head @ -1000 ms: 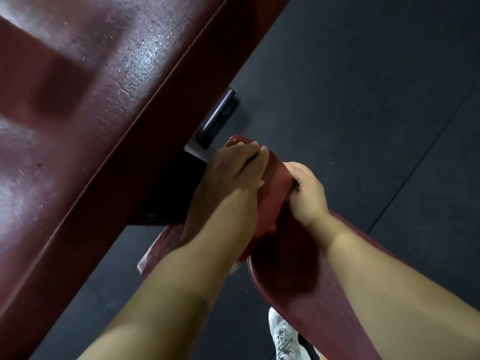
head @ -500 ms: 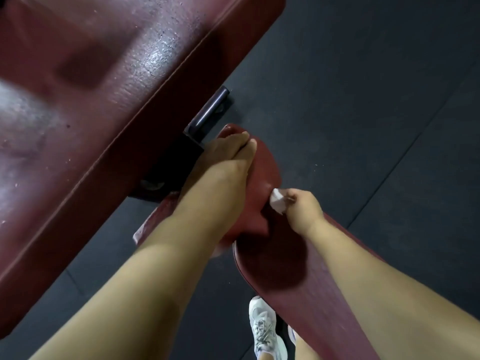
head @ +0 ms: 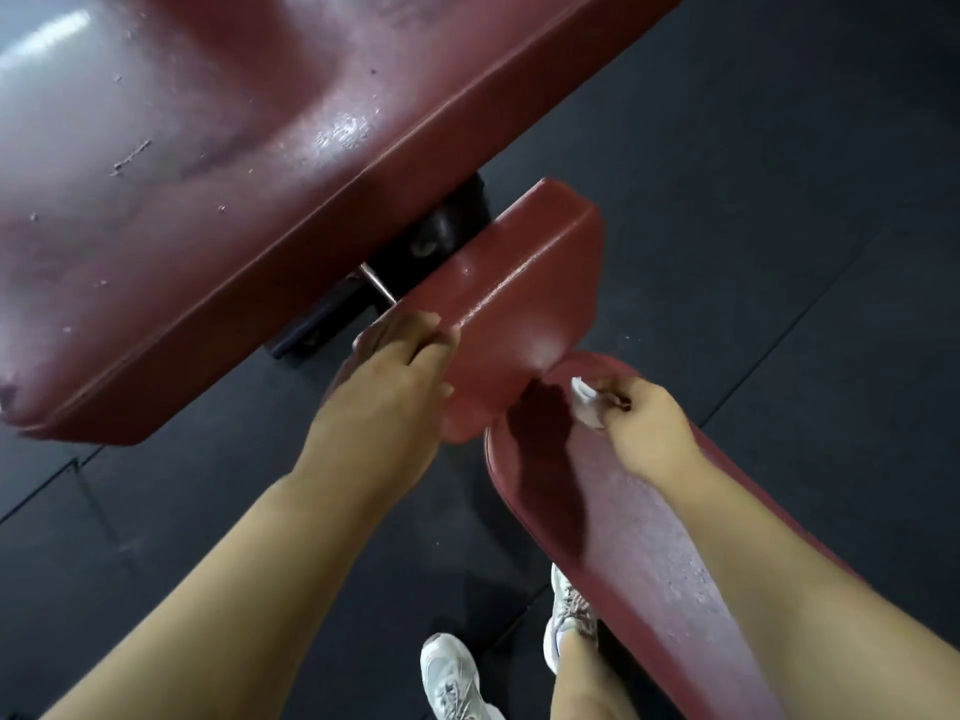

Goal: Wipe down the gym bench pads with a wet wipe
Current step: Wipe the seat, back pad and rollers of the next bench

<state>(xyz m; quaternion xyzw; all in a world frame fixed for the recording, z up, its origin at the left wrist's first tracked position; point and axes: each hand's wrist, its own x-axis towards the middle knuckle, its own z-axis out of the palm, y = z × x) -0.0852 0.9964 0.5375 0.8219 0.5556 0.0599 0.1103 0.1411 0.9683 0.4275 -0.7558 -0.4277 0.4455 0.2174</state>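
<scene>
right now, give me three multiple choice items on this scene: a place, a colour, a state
1. Where is the wet wipe? A on the floor B in the right hand C on the big pad
2. What colour are the bench pads? A blue B black C dark red
3. How is the left hand? A resting on the small pad B hanging free C holding a bottle
Answers: B, its fingers pinch the white wipe; C, all are dark red; A, its fingers lie on it.
</scene>
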